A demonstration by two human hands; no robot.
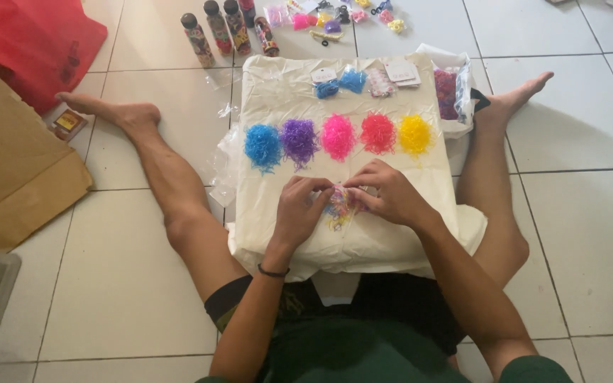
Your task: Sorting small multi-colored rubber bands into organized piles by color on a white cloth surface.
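Person sits on the tiled floor (129,284), legs spread, a cream cloth-covered cushion (278,234) between the knees at centre frame.

Nearest: both hands meet at the middle of the cushion over a small mixed-colour bundle of tiny elastic bands (338,206). Left hand (299,209), black band at the wrist, has its fingers curled in and pinching the bundle's left edge. Right hand (390,193) likewise closed down, fingertips pressed on the bundle's right side. Exactly how many bands each pinch holds cannot be told.

Just above the hands, a row of five sorted piles: blue pile (262,145), purple pile (299,140), pink pile (338,136), red pile (378,132), yellow pile (415,135). Neighbours stand close, blue and purple nearly touching.

Risks, as I judge them:
- Bands are springy and light; a slipped pinch could flick some off the cushion onto the tiles.
- A knuckle or wrist pushed forward could smear the pink or red pile into its neighbour, mixing colours.
- The cushion is soft; a knee shift could tilt it and slide the piles.

Further up: small packets with card tags (363,78) at the cushion's far edge, a clear bag of bands (452,89) at its upper right. Top of frame: a line of patterned bottles (225,32) and scattered small packets (335,14). Red bag (30,42) upper left.
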